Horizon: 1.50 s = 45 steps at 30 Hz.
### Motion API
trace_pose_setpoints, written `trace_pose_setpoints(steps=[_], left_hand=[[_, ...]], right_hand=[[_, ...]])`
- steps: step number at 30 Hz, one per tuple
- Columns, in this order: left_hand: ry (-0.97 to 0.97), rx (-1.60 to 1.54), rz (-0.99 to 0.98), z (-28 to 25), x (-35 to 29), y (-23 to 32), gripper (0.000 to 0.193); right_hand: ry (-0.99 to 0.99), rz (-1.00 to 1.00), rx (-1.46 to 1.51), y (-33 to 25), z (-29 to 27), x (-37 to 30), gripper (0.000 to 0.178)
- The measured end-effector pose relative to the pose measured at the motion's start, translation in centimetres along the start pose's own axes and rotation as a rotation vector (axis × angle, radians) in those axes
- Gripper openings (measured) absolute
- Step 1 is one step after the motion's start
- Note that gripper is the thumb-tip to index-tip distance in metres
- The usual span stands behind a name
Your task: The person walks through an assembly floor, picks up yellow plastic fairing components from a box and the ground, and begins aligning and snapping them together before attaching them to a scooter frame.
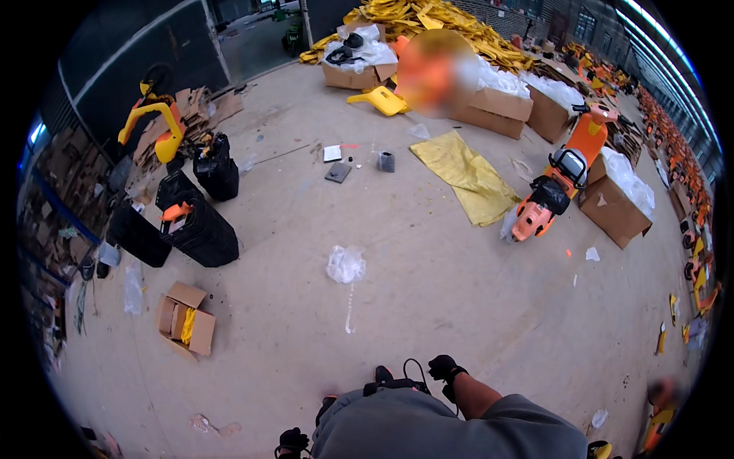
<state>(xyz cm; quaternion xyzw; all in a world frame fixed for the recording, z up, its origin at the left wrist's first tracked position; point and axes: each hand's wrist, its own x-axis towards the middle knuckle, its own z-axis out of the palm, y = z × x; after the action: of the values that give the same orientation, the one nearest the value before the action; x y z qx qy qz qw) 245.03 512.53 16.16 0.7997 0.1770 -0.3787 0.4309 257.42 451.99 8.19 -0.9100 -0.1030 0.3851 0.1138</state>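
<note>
As your gloved hands hung low: floor stock, near to far

While you stood at the near edge of the grey floor, your right hand was held out before your waist, black-gloved, fingers curled inward; whether they closed on anything could not be told. Just left of it rose a thin, springy-looking black cable, the item nearest that hand. Your left hand, also black-gloved, was low at the near left; its grip could not be made out.

- Plastic bag: clear, crumpled; lay mid-floor, well apart from both hands, perhaps as spent wrapping.
- Open carton: brown cardboard, left; flaps spread, seemingly for easy reach to the yellow pieces inside.
- Black bins: tall, stiff-looking, far left; grouped upright, probably to save floor space.
- Yellow sheet: creased, thin, far right of centre; spread flat, perhaps to keep parts off grit.
- Orange scooter: smooth, rounded panels, far right, beside a plastic-lined carton; the lining likely guarded against scuffs.
- Yellow panels: far; heaped loosely, presumably because curved shapes stacked poorly.
</note>
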Motion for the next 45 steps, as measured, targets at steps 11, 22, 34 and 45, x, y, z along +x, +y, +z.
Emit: trace_pose_setpoints(steps=[11, 22, 34, 45], left_hand=[[0.079, 0.876, 0.253, -0.7, 3.8, 5.5, 0.033], [-0.147, 0.853, 0.051, -4.1, 18.5, 16.3, 0.037], [-0.190, 0.821, 0.517, -9.5, 40.5, 39.7, 0.015], [-0.126, 0.738, 0.523, -13.3, 51.5, 57.0, 0.029]], right_hand=[[0.005, 0.144, -0.011, 5.3, 1.3, -2.2, 0.023], [-0.015, 0.237, 0.162, 8.3, -1.3, -1.6, 0.028], [0.411, 0.282, 0.094, 19.9, -27.1, 7.2, 0.023], [0.106, 0.378, 0.069, 29.1, -37.8, 18.4, 0.025]])
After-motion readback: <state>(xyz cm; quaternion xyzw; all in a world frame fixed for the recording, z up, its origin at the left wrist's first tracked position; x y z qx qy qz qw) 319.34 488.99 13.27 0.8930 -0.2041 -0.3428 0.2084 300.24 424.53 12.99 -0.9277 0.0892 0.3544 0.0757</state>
